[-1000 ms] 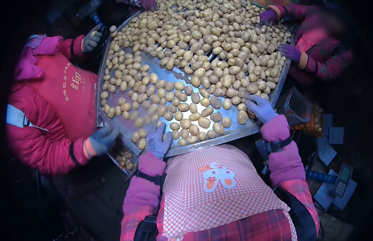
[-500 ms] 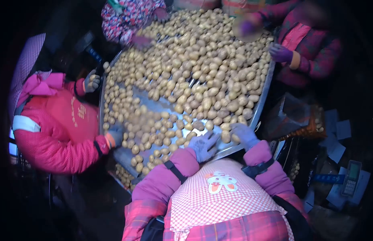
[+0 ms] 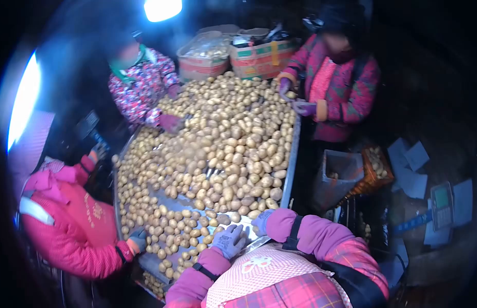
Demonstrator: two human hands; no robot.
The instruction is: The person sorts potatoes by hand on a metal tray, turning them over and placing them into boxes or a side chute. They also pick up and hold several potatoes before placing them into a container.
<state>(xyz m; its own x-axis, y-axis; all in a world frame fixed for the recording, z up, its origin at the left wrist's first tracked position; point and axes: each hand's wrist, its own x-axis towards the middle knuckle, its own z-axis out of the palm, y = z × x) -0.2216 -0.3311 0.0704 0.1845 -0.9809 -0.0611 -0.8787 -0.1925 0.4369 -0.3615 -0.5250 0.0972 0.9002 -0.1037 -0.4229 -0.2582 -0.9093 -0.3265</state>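
Note:
Both my hands, in pale gloves, are at the near edge of a metal table (image 3: 291, 174) heaped with potatoes (image 3: 233, 154). My left hand (image 3: 229, 241) rests palm down beside the nearest potatoes, its fingers spread and pointing up the table. To its right, my right hand (image 3: 261, 223) touches the table's near right corner, close to some potatoes; its fingers are partly hidden and too blurred to make out. Between the two hands a bare, shiny patch of metal shows.
Co-workers stand at the left (image 3: 74, 205), far left (image 3: 141, 82) and far right (image 3: 341, 82). Beyond the table are filled sacks (image 3: 261, 59). On the right are a plastic bin (image 3: 342, 167), an orange net bag (image 3: 377, 164), a scale display (image 3: 442, 205) and papers.
The view has tilted up, bringing the lamps and sacks in. My right hand has moved left, nearer my left hand. The far-right co-worker's hands have come together.

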